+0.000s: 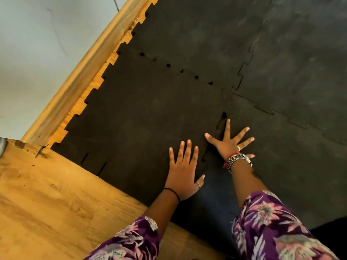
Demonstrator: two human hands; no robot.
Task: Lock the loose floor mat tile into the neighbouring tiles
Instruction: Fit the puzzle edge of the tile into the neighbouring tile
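Down on the floor by the wall, loose tile [142, 117] sits among its neighbours [281, 166]. Both hands are flat, fingers spread wide, holding nothing: left hand [183, 177] steadies the tile, right hand [230, 143] presses the seam [221, 121], probably because those teeth haven't seated yet.

You see wooden floor [47, 203] at lower left, warm orange-brown grain, bare. Wooden skirting board [78, 72] runs diagonally from top centre down to left edge. Pale grey wall [37, 44] above skirting, faint hairline crack across it. Small dark chip [41, 150] in wood at skirting's lower end. Grey blurred object [2, 145] at far left edge, cannot tell what.
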